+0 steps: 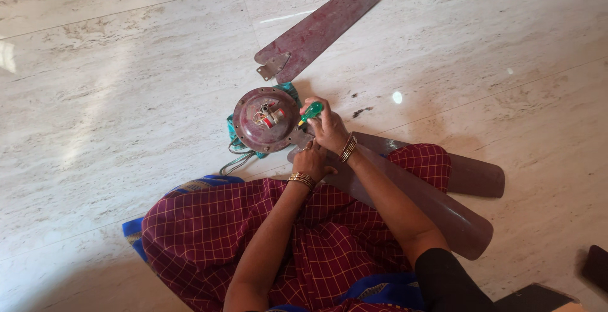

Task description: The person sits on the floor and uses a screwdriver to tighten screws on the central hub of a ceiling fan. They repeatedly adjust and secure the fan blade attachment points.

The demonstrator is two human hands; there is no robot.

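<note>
Here the right hand (328, 128) grips a green-handled screwdriver (310, 112), the left hand (310, 160) presses a brown metal fan blade (437, 207); the round maroon fan motor (265, 119) lies just beside both.

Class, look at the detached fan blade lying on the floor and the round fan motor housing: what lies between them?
In the head view, only a short stretch of bare marble floor separates the detached fan blade from the fan motor housing; the blade's metal bracket points toward it.
</note>
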